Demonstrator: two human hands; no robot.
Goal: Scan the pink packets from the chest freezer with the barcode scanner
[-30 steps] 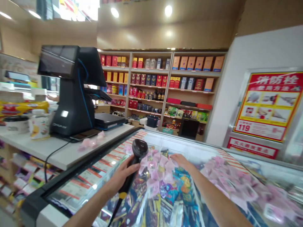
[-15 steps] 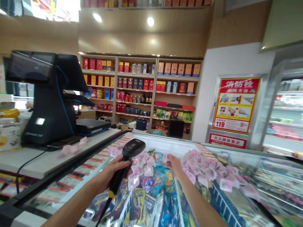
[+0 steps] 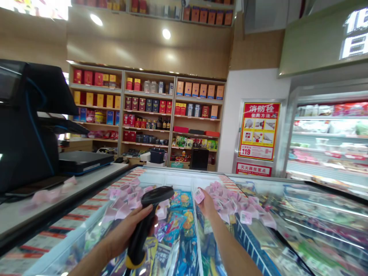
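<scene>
My left hand (image 3: pixel 135 226) is wrapped round the handle of a black barcode scanner (image 3: pixel 156 194), whose head tilts toward the right over a glass-topped freezer. Between the fingers of my right hand (image 3: pixel 206 205) is a small pink label tag (image 3: pixel 199 195) with a printed code, held up beside the scanner head but apart from it. A heap of similar pink tags (image 3: pixel 126 197) lies to the left of the scanner. Another pile of pink tags (image 3: pixel 230 203) spreads just right of my right hand. Beneath the glass are colourful snack or ice cream packets (image 3: pixel 178 226).
On the left a checkout terminal (image 3: pixel 25 126) stands on a white counter (image 3: pixel 94 184), with more pink tags on it. Shelves of boxed goods (image 3: pixel 148 105) line the back wall. At the right is a lit refrigerated display (image 3: pixel 330 142); a red fire hydrant sign (image 3: pixel 260 130) hangs beside it.
The view has turned to the right. The scanner head has swung flatter, pointing more to the right, and the tag in my right hand now shows its printed side.
</scene>
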